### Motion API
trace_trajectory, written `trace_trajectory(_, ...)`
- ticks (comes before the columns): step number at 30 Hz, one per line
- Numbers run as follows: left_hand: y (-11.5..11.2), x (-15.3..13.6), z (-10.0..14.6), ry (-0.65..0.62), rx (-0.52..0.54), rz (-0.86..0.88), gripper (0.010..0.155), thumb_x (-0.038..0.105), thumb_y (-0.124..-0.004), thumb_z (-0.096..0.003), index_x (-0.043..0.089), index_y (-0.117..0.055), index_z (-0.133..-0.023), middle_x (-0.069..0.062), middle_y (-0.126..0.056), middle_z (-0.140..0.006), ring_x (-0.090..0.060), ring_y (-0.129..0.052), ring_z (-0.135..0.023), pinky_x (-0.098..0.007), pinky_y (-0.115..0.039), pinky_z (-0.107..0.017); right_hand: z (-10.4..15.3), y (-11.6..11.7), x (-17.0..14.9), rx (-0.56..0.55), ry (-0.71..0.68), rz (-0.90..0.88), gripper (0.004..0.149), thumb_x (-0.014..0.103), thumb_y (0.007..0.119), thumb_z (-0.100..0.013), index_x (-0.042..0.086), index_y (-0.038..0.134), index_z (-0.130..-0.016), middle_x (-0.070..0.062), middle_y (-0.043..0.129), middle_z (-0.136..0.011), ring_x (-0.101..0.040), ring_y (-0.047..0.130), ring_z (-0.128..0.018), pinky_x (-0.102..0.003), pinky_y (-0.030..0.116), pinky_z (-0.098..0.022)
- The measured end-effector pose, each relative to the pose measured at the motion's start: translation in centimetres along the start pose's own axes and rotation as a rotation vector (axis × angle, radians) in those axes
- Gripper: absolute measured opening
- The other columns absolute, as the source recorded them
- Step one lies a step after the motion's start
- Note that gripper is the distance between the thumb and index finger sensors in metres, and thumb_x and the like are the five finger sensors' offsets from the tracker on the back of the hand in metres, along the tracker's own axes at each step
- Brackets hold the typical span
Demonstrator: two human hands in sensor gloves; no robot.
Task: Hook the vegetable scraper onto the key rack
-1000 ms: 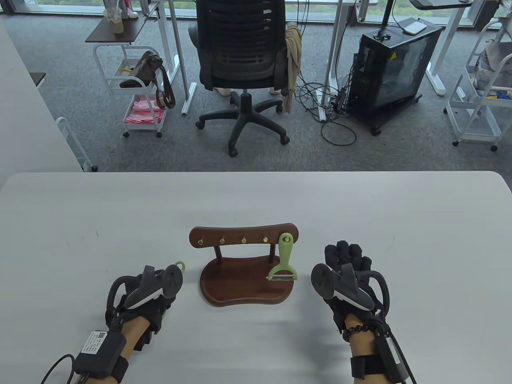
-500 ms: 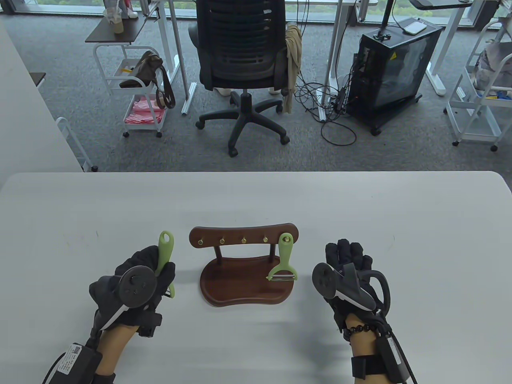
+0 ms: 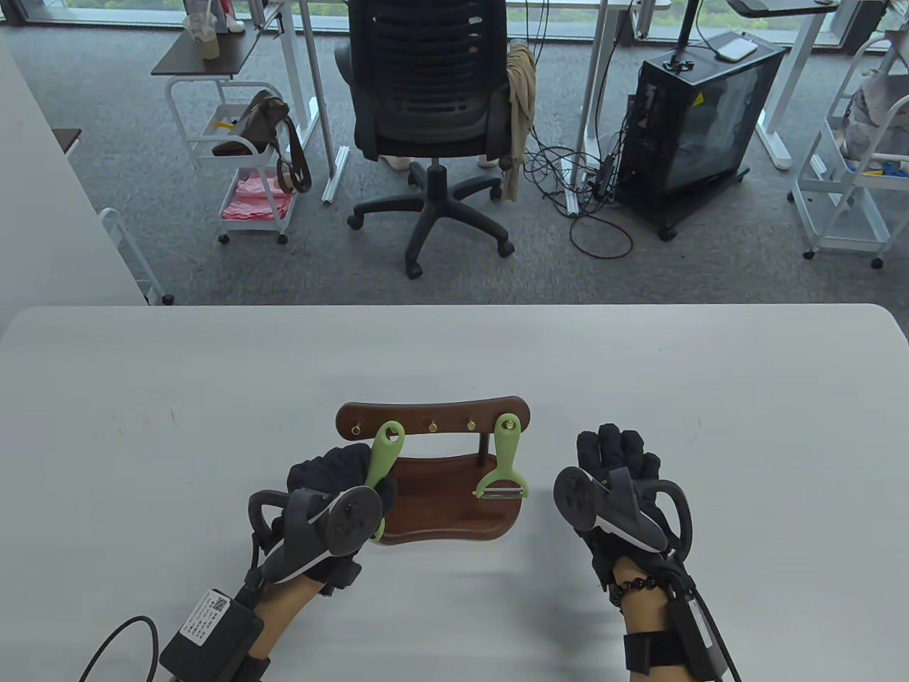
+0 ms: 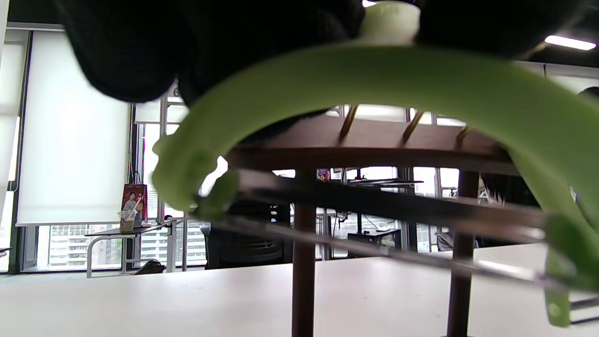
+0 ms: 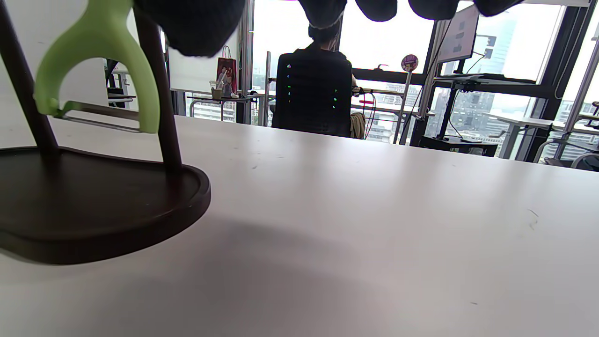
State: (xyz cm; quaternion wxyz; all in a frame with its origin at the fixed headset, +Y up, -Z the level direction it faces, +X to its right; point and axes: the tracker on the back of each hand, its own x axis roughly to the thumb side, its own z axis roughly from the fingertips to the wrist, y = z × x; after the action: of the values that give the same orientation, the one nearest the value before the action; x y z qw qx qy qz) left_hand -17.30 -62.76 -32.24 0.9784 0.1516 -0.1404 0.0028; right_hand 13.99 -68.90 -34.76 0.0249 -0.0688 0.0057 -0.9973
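Observation:
A dark wooden key rack (image 3: 433, 419) with brass hooks stands on its base (image 3: 440, 508) at the table's middle. One green scraper (image 3: 505, 462) hangs from the rightmost hook; it also shows in the right wrist view (image 5: 96, 51). My left hand (image 3: 334, 483) grips a second green scraper (image 3: 383, 455), handle up, its hole end close to the second hook from the left. In the left wrist view that scraper's head (image 4: 374, 93) fills the frame before the rack (image 4: 369, 145). My right hand (image 3: 618, 462) rests flat on the table, right of the rack, holding nothing.
The white table (image 3: 710, 398) stretches around the rack. Beyond its far edge are an office chair (image 3: 433, 106), a trolley (image 3: 241, 163) and a black cabinet (image 3: 696, 121).
My left hand has lifted the second scraper from the table at the left and carried it right, up to the rack's hooks. The right hand has not moved.

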Motion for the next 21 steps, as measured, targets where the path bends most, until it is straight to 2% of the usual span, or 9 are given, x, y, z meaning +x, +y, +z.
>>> trace_trajectory(16, -2.9, 0.0, -1.3, 0.065, -0.054, -0.091, 0.062, 0.053, -0.077, -0.0497, 0.005, -0.078, -0.089, -0.01, -0.094, -0.07, -0.023, -0.106, -0.052, -0.058, -0.085, -0.054, 0.0, 0.1, 0.3, 0.005, -0.014, 0.003, 0.082, 0.043, 0.068, -0.057, -0.008, 0.036, -0.113, -0.041, 0.029, -0.113, -0.069, 0.038, -0.1, -0.078, 0.044, -0.068)
trace_trajectory(21, -3.6, 0.3, -1.4, 0.069, -0.037, -0.15, 0.062, 0.051, -0.075, -0.0512, 0.004, -0.076, -0.091, -0.012, -0.093, -0.073, -0.025, -0.106, -0.055, -0.059, -0.083, -0.055, 0.0, 0.1, 0.3, 0.007, -0.016, 0.0, 0.082, 0.043, 0.068, -0.057, -0.008, 0.036, -0.112, -0.041, 0.029, -0.113, -0.069, 0.038, -0.1, -0.078, 0.044, -0.068)
